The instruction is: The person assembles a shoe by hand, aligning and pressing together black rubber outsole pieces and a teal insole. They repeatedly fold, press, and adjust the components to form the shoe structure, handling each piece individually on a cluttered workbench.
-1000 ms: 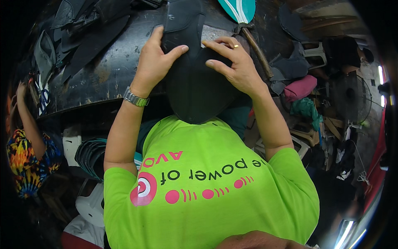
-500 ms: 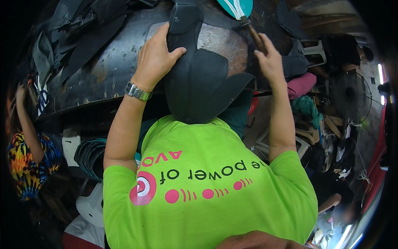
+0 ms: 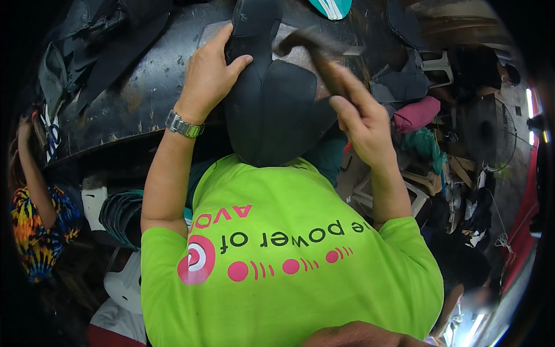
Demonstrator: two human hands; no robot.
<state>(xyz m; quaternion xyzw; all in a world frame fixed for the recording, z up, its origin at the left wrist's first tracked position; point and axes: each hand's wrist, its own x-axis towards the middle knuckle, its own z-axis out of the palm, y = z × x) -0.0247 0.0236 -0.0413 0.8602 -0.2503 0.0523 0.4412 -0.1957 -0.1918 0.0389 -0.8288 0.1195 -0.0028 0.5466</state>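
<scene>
A black stitched upper, soft and leather-like (image 3: 289,98), lies over a worn grey slab (image 3: 298,59) on the bench. It hangs down over the near edge toward my lap. My left hand (image 3: 209,72), with a metal watch on its wrist, rests on its left side, thumb and forefinger spread apart; its other fingers are partly hidden. My right hand (image 3: 367,118) is closed round the handle of a hammer (image 3: 325,70). The hammer is raised over the right side of the upper, its head blurred by motion and apart from the black material.
Black cut pieces (image 3: 124,58) lie at the bench's far left, with scissors (image 3: 53,139) near its left end. A teal-and-white piece (image 3: 332,7) is at the far edge. More black pieces (image 3: 402,84) and a pink bundle (image 3: 417,114) sit right. Another person's arm (image 3: 36,173) shows left.
My right hand has swung the hammer left and nearer, from beside the teal piece to over the black upper. My left hand stays on the upper; the view has shifted slightly.
</scene>
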